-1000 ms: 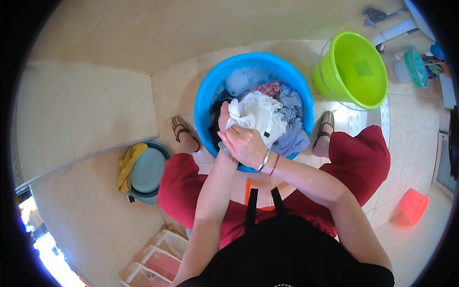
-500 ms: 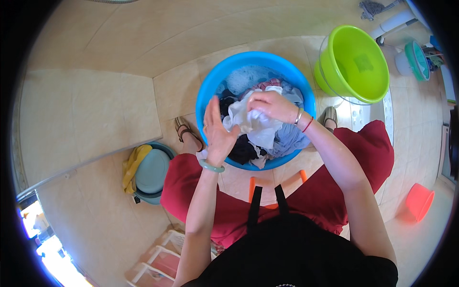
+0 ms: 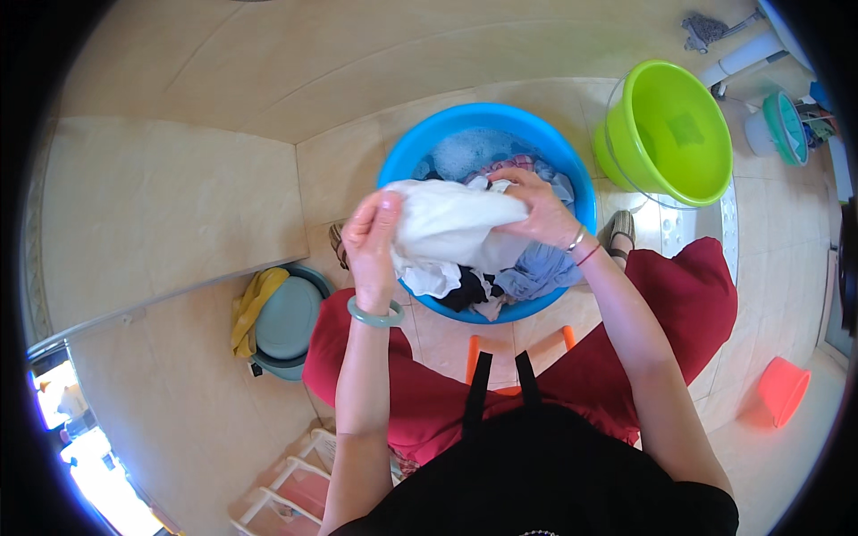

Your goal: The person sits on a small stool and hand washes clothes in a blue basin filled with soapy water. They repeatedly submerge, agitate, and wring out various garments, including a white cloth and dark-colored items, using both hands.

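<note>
A white garment (image 3: 451,219) is stretched between my two hands above a round blue tub (image 3: 572,170). My left hand (image 3: 371,234) is closed on the garment's left edge, just past the tub's left rim. At the garment's right end, my right hand (image 3: 539,213) grips the cloth with thumb and fingers. Its lower part hangs down over the laundry. Below lie a grey-blue garment (image 3: 536,275), dark cloth (image 3: 466,290) and a red checked piece (image 3: 514,163). Sudsy water (image 3: 469,152) shows at the tub's far side.
A lime-green bucket (image 3: 617,147) stands right of the tub. On the left sit grey-blue basins (image 3: 290,317) with a yellow cloth (image 3: 255,308) over the edge. An orange stool (image 3: 474,348) is between my knees; a red basin (image 3: 782,390) lies farther right. A tiled ledge (image 3: 179,205) fills the left.
The white garment has been lifted out of the pile and spread. My left hand, open before, has closed on it and moved left; my right hand has shifted slightly right.
</note>
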The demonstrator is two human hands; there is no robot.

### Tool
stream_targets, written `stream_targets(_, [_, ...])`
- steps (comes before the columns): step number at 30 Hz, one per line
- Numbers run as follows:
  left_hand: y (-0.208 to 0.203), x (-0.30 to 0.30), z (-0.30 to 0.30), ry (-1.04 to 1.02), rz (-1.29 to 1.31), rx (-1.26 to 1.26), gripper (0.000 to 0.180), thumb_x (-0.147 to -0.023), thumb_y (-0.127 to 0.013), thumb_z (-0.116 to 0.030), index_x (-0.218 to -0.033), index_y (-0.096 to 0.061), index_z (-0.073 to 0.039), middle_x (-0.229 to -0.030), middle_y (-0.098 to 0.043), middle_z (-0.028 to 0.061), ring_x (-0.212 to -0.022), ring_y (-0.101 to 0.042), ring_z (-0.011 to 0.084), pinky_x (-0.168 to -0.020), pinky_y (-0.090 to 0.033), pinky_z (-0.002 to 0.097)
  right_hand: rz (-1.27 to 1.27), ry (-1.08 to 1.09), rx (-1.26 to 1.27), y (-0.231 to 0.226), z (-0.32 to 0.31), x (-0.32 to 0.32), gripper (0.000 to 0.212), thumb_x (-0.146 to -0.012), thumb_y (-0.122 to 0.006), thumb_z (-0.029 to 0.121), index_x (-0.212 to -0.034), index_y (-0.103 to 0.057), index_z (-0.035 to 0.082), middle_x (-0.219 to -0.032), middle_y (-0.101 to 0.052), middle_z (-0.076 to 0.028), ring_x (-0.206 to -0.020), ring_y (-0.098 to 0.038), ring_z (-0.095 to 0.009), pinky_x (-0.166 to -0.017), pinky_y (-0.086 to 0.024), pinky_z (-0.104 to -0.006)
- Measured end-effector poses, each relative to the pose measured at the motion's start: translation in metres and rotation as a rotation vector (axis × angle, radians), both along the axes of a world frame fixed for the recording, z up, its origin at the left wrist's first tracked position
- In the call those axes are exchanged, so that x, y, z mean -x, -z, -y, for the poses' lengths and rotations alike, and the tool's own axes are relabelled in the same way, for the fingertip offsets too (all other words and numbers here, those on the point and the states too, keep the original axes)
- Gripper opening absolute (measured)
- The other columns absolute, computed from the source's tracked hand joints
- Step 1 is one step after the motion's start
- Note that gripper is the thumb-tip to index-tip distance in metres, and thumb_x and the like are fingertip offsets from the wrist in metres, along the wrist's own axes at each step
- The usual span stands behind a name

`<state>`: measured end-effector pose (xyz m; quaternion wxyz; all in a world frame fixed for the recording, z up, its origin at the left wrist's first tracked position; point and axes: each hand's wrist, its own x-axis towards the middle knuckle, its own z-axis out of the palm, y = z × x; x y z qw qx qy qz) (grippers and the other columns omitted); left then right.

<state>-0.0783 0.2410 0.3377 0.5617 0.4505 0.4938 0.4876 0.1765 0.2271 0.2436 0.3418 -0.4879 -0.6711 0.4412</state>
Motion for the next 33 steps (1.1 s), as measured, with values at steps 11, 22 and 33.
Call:
stream_targets(11, [0.089, -0.034, -0.008, 0.340, 1.146, 0.771, 0.063, -0.087, -0.054, -0.063, -0.119, -0.054, -0.009, -0.087, -0.059, 0.0040, -0.082, -0.059, 0.0197, -0.073, -0.050, 0.0298, 0.036, -0.093, -0.335, -0.082, 0.040, 0.096, 0.056, -0.069, -0.078, 0.016, -0.121, -0.058, 0.018, -0.095, -0.046, -0.011, -0.094, -0.054, -0.027, -0.077, -0.051, -0.0373])
stream_targets(22, [0.108, -0.084, 0.022, -0.071, 0.863, 0.399, 0.023, -0.097, -0.050, -0.029, -0.106, -0.059, -0.009, -0.098, -0.062, 0.0025, -0.093, -0.058, 0.0135, -0.082, -0.046, 0.0271, 0.192, 0.300, -0.375, -0.003, -0.012, 0.074, 0.020, -0.090, -0.057, 0.021, -0.079, -0.057, 0.004, -0.077, -0.059, -0.016, -0.068, -0.060, -0.035, -0.054, -0.048, -0.0425])
stream_targets(33, [0.092, -0.070, 0.020, -0.144, 0.610, 0.524, 0.026, -0.098, -0.046, -0.029, -0.110, -0.057, -0.009, -0.089, -0.059, 0.0015, -0.089, -0.058, 0.0143, -0.080, -0.048, 0.0288, 0.108, 0.176, -0.457, -0.041, 0.042, 0.111, 0.017, -0.085, -0.060, 0.021, -0.075, -0.055, 0.008, -0.078, -0.058, -0.013, -0.066, -0.061, -0.030, -0.053, -0.049, -0.0398])
